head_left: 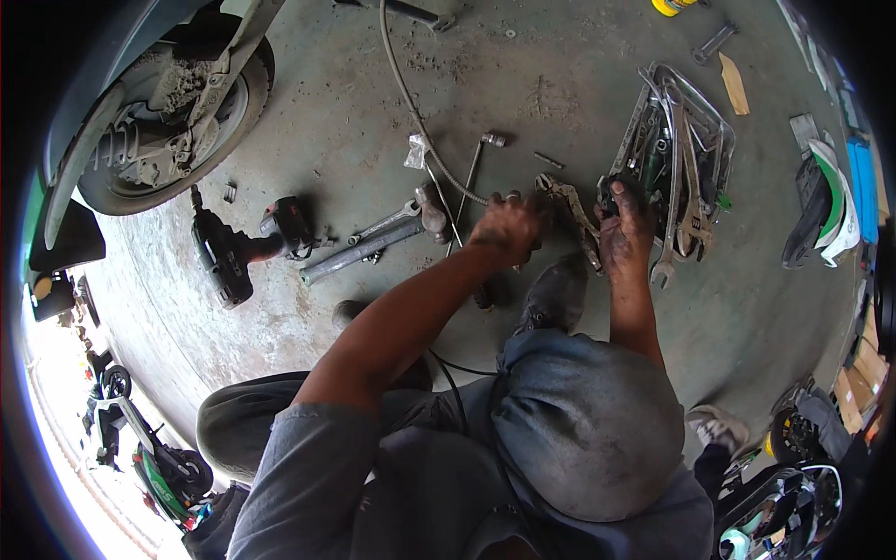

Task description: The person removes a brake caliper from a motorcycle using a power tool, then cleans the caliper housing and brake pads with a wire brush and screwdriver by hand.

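Note:
My left hand (511, 229) is closed over the middle of the floor, its fingers curled downward. A grey ribbed cable (411, 103) runs to its knuckles; what lies inside the grip is hidden. My right hand (625, 224) is half closed with the thumb upward, beside a metal tool tray (726, 140) heaped with wrenches (686, 187). Whatever its fingers hold does not show. Worn pliers (569, 203) lie between both hands. Left of my left hand are a hammer (432, 213), a combination wrench (373, 227) and a long-handled socket tool (481, 154). A dark-handled tool (483, 299) lies below it.
A cordless impact wrench (224, 257) lies at left near a motorcycle wheel (233, 121). My boot (555, 294) stands just below my hands. Green-and-white panels (831, 201) lie at far right. Another person's shoe (719, 429) is at lower right.

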